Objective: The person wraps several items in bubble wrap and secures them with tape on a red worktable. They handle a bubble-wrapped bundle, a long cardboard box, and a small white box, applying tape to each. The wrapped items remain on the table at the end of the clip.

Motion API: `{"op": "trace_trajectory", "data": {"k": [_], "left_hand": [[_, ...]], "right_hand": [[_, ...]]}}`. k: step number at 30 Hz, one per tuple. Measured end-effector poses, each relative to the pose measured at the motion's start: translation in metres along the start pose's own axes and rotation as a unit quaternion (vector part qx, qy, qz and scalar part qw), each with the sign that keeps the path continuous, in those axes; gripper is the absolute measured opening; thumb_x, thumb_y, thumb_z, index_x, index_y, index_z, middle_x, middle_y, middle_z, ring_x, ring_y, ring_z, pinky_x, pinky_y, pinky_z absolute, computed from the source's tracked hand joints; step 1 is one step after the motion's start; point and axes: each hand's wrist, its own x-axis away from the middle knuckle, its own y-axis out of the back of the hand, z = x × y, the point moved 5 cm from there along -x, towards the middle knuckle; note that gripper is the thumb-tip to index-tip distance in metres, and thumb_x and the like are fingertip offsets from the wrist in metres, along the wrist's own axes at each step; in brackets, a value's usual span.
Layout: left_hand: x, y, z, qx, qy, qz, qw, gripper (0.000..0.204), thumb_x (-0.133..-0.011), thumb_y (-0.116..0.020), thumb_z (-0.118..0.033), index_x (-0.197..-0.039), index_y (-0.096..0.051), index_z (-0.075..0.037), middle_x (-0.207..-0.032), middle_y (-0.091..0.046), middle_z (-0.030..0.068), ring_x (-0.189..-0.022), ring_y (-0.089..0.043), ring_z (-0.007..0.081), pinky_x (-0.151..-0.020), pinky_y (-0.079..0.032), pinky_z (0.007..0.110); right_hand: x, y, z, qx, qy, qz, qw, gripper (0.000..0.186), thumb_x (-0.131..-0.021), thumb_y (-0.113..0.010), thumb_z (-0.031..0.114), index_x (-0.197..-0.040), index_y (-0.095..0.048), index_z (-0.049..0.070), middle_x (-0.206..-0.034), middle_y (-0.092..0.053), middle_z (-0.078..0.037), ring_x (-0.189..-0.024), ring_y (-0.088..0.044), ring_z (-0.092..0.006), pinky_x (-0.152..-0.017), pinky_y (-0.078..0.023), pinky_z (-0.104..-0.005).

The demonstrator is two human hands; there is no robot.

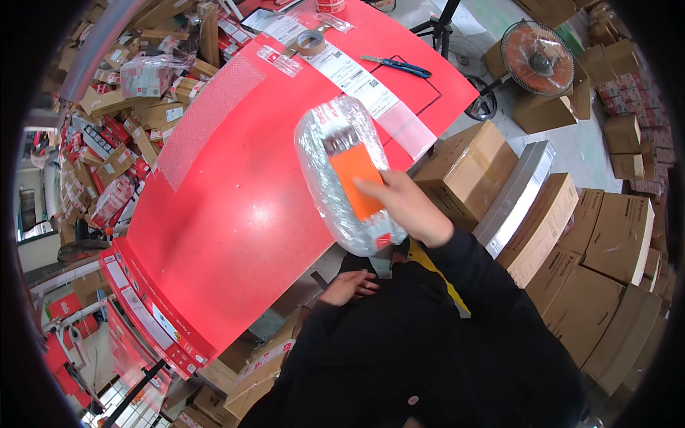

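My right hand (403, 200) grips a long, rounded parcel (325, 182) in clear, shiny wrapping at the red table's right edge, my thumb over an orange rectangle (353, 171) on its face. A red label shows at its lower end. Below the parcel, my left hand (348, 287) is near my body with its fingers apart, holding nothing visible. Farther up the red table (214, 242) lie a strip of white printed labels (366, 93), a blue-handled cutting tool (405, 68) and a tape roll (310, 41). A sheet of clear bubbly plastic (207, 118) lies along its far left part.
A heap of boxes and wrapped packages (121, 107) fills the left. Cardboard boxes (464, 171) and a long grey strip (514, 196) stand close on my right, with more stacked behind. A fan (536, 57) and a black stand (439, 32) are at the back right.
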Motion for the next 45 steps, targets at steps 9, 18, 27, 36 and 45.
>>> {"op": "trace_trajectory", "data": {"k": [9, 18, 27, 36, 45], "left_hand": [[0.02, 0.02, -0.406, -0.431, -0.554, -0.306, 0.644, 0.057, -0.103, -0.07, -0.041, -0.141, -0.063, 0.001, -0.132, -0.068, 0.0132, -0.116, -0.066, 0.0201, -0.105, -0.05, 0.036], [-0.015, 0.032, -0.326, -0.271, -0.476, -0.409, 0.73, 0.068, -0.093, -0.081, -0.05, -0.128, -0.071, 0.008, -0.11, -0.077, 0.014, -0.098, -0.071, 0.0178, -0.091, -0.055, 0.034], [0.014, 0.013, -0.276, -0.199, -0.474, -0.381, 0.769, 0.046, -0.1, -0.076, -0.038, -0.12, -0.076, 0.004, -0.107, -0.077, 0.0081, -0.095, -0.071, 0.0152, -0.086, -0.055, 0.031], [0.012, 0.035, -0.287, -0.213, -0.487, -0.373, 0.761, 0.05, -0.105, -0.068, -0.037, -0.126, -0.071, 0.008, -0.116, -0.074, 0.012, -0.109, -0.069, 0.0181, -0.094, -0.053, 0.032], [0.093, 0.115, -0.203, 0.078, -0.587, -0.323, 0.739, 0.076, -0.113, -0.044, -0.054, -0.168, -0.025, -0.004, -0.167, -0.039, 0.0151, -0.151, -0.044, 0.0285, -0.119, -0.043, 0.042]], "right_hand": [[-0.061, -0.038, 0.015, -0.116, -0.115, 0.097, 0.982, 0.047, -0.11, -0.056, 0.04, -0.122, -0.066, -0.004, -0.098, -0.076, -0.014, -0.081, -0.077, -0.0218, -0.067, -0.06, -0.0361], [0.137, -0.001, -0.079, -0.13, -0.096, 0.089, 0.983, 0.044, -0.111, -0.057, 0.034, -0.118, -0.069, -0.008, -0.096, -0.076, -0.011, -0.082, -0.074, -0.0174, -0.078, -0.058, -0.0317], [0.214, 0.048, -0.285, 0.089, -0.124, 0.047, 0.987, 0.055, -0.106, -0.067, 0.048, -0.096, -0.076, -0.006, -0.081, -0.077, -0.01, -0.072, -0.073, -0.0148, -0.069, -0.057, -0.0307], [0.049, 0.025, -0.332, 0.121, -0.136, -0.105, 0.978, 0.042, -0.097, -0.067, 0.04, -0.089, -0.078, 0.0, -0.08, -0.076, -0.019, -0.073, -0.077, -0.0323, -0.066, -0.057, -0.0441], [0.075, 0.032, -0.16, 0.099, -0.14, -0.21, 0.963, 0.05, -0.102, -0.067, 0.045, -0.106, -0.075, -0.004, -0.085, -0.076, -0.017, -0.078, -0.074, -0.0252, -0.074, -0.057, -0.0412]]}}
